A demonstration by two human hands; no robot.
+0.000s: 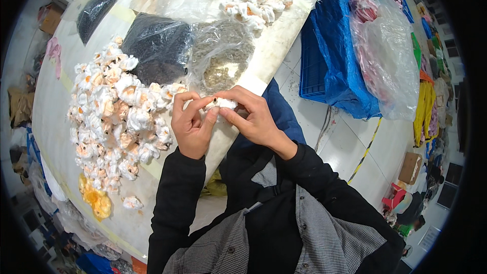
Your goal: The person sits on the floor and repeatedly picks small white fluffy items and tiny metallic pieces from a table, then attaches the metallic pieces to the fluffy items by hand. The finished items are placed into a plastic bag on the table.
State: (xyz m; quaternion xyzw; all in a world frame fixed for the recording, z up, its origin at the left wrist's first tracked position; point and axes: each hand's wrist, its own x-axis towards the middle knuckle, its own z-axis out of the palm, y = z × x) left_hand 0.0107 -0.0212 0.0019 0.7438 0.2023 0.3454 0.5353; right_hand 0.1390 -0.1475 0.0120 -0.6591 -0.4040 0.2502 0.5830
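Observation:
A small white plush piece (225, 103) with a dark bead-like spot is held up between my two hands, just over the table's near edge. My left hand (192, 128) pinches its left end with thumb and fingertips. On the other side, my right hand (257, 121) has thumb and index finger closed on the same piece. Left of my hands spreads a large heap of white and peach plush pieces (122, 106). Just beyond my fingers lies a clear plastic bag of small brownish-clear parts (223, 53), beside a bag filled with small black parts (157, 45).
More plush pieces (258, 0) lie on plastic at the far end of the table (177, 182). A second black-filled bag (95, 16) sits far left. Yellow plush (96, 198) rests near left. Right of the table, a blue crate (312, 66) stands on the tiled floor under blue sheeting.

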